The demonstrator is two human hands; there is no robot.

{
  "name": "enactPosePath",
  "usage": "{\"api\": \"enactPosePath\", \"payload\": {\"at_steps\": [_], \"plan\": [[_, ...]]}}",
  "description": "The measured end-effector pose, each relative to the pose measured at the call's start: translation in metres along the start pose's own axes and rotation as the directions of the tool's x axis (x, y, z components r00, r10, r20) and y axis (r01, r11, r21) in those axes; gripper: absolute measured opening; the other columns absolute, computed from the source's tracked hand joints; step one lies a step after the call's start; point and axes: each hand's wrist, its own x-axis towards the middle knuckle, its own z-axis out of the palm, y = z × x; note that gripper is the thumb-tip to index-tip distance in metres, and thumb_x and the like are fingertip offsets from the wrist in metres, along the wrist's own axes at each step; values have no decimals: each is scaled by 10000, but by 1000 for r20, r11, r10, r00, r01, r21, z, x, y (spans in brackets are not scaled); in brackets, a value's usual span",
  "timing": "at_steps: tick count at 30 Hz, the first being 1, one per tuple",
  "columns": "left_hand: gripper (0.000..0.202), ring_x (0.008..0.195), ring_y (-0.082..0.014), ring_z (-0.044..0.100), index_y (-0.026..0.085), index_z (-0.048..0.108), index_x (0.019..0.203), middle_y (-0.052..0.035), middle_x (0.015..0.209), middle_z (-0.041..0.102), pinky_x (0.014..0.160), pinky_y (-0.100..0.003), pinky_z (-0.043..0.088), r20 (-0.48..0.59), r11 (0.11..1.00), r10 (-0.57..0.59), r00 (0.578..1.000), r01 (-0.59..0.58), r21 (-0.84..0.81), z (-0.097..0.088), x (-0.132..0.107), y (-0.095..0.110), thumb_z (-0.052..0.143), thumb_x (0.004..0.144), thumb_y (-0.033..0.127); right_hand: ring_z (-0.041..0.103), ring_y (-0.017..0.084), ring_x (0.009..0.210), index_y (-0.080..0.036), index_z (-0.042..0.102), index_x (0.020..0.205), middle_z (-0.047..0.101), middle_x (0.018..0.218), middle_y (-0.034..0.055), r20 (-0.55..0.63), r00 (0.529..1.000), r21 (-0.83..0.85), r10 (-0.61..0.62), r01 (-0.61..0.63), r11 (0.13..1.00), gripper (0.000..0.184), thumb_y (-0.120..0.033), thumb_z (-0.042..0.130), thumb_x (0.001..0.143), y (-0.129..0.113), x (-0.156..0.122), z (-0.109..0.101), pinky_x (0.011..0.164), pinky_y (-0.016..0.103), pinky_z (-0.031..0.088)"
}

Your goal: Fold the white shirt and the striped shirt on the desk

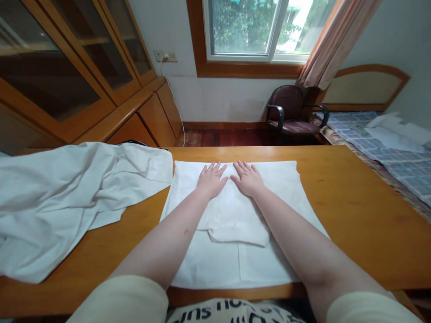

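A white garment [222, 264] lies flat on the wooden table, with a sleeve-like part [235, 220] folded over on top of it. My left hand [212, 180] rests palm down near the garment's far edge, fingers spread. Beside it, my right hand [247, 178] presses flat on the same cloth, its fingers apart too. The two thumbs point toward each other with a small gap between them. Both forearms cover parts of the garment's sides.
Another white cloth [67, 193] lies rumpled on the table's left side. Bare wood of the table [353, 224] shows at right. Beyond stand a wooden cabinet [144, 121], a dark office chair [289, 107] and a bed [377, 139] with a checked sheet.
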Motion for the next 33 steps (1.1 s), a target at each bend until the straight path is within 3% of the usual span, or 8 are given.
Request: {"api": "enactPosePath", "payload": {"at_steps": [3,11,19,22,24,27,29,33], "plan": [[650,1416,-272,236,232,336,1464,-86,1535,296,1139,-461,189,-6,995,-101,995,101,24,-4,-6,-21,300,912,572,192,216,1428,-192,258,1496,243,1549,61,15,995,-37,94,-94,995,686,-589,232,937,27,-4,-6,1145,426,150],[693,1424,-297,201,92,258,1485,-150,1547,236,1135,-435,221,-13,956,-286,958,286,68,-6,-30,-90,232,938,517,191,240,1427,-125,242,1497,225,1553,104,14,947,-108,322,-319,942,718,-571,210,935,117,-38,-23,1135,422,202],[739,1425,-297,199,18,218,1479,-199,1541,219,1137,-427,220,-38,947,-305,952,307,91,-5,-31,-93,233,932,514,163,280,1430,-142,267,1487,217,1553,120,-31,915,-106,403,-404,909,686,-552,218,939,136,-50,-28,1121,574,97],[740,1422,-297,207,19,223,1479,-201,1539,224,1136,-425,220,-44,947,-306,951,308,89,-4,-31,-93,234,930,516,107,362,1426,-79,314,1463,198,1543,197,-126,865,-41,487,-495,868,713,-549,279,928,109,-39,-34,1096,624,41],[741,1424,-293,204,22,226,1479,-198,1540,221,1137,-424,215,-45,947,-306,951,309,83,-4,-30,-93,236,929,518,123,393,1416,-49,312,1457,201,1529,241,-168,834,74,525,-520,851,718,-539,277,933,71,-28,-37,1081,642,82],[743,1427,-290,195,29,226,1480,-190,1544,212,1140,-422,208,-45,947,-309,950,312,74,-3,-30,-94,237,926,524,140,321,1430,-128,321,1464,201,1550,172,-101,982,140,161,-147,979,685,-558,307,930,-7,-17,-31,1123,540,127],[745,1426,-290,196,25,225,1480,-191,1542,219,1140,-422,208,-46,948,-308,950,311,72,-3,-30,-94,235,925,523,115,298,1438,-151,299,1472,161,1566,146,-9,998,149,-69,70,986,691,-574,325,926,-55,-18,-20,1130,521,118],[742,1424,-282,207,22,228,1477,-192,1537,237,1136,-420,213,-53,948,-305,951,308,80,-4,-30,-93,231,925,518,156,308,1429,-104,296,1469,209,1545,179,33,989,130,-147,141,981,715,-570,320,928,-100,-36,2,1129,533,87]]}}
